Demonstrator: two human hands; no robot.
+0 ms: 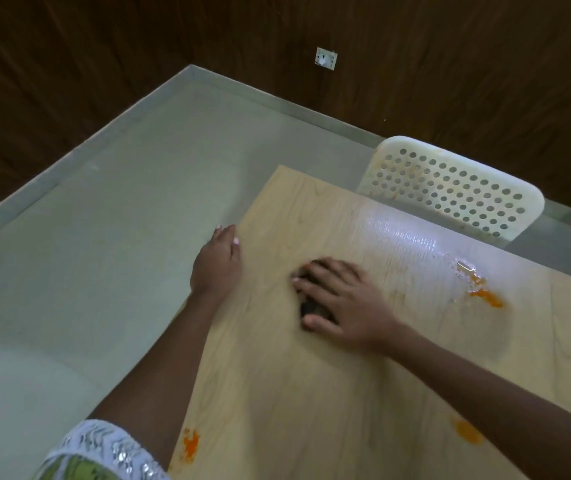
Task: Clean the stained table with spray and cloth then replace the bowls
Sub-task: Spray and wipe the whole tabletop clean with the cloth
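Cloth (311,308), dark and mostly hidden, lies on the light wooden table (311,393) under the right hand (342,303), near the table's left part; only small dark patches of it show beyond the fingers (315,271) and beside the thumb. The right hand's fingers are spread and nearly flat, pressing down on the cloth rather than curling round it, and the picture is slightly blurred there. The left hand (218,261) rests at the table's left edge, its fingers straight and close together, holding nothing. To the right of the cloth, well apart from it, an orange stain (484,296) sits in a wet, shiny patch (405,233) on the far side of the table. Two more orange stains lie nearer the person: one (190,445) close to the left edge by the white patterned sleeve (104,448), another (465,431) beside the right forearm. A white perforated chair (450,188) stands just beyond the table's far edge, with faint orange marks on its back. The floor (104,237) is pale grey, the walls dark wood with a small white socket (326,58).
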